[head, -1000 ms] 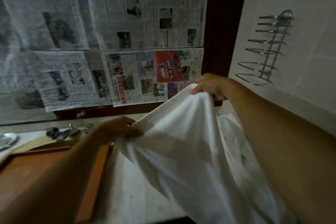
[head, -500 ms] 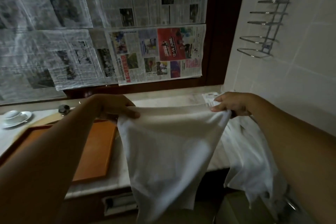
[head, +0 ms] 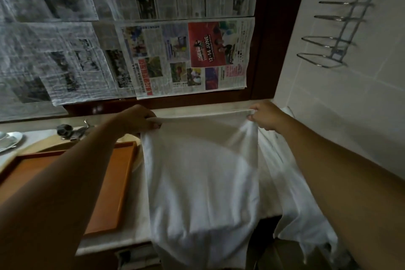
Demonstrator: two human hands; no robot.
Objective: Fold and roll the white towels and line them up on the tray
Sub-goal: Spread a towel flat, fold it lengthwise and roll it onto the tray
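A white towel is stretched flat between my hands over the pale counter, its lower end hanging past the counter's front edge. My left hand pinches its top left corner, and my right hand pinches its top right corner. The top edge runs taut between them. More white towels lie bunched on the counter to the right, partly under my right arm. An orange-brown tray sits on the counter to the left, partly hidden by my left arm; what shows of it holds nothing.
Newspaper sheets cover the window behind the counter. A metal wire rack is fixed to the tiled wall on the right. A white saucer and small metal items sit at the back left of the counter.
My hands have spread apart and moved forward, pulling the towel from a bunched drape into a flat sheet with a taut top edge near the back of the counter.
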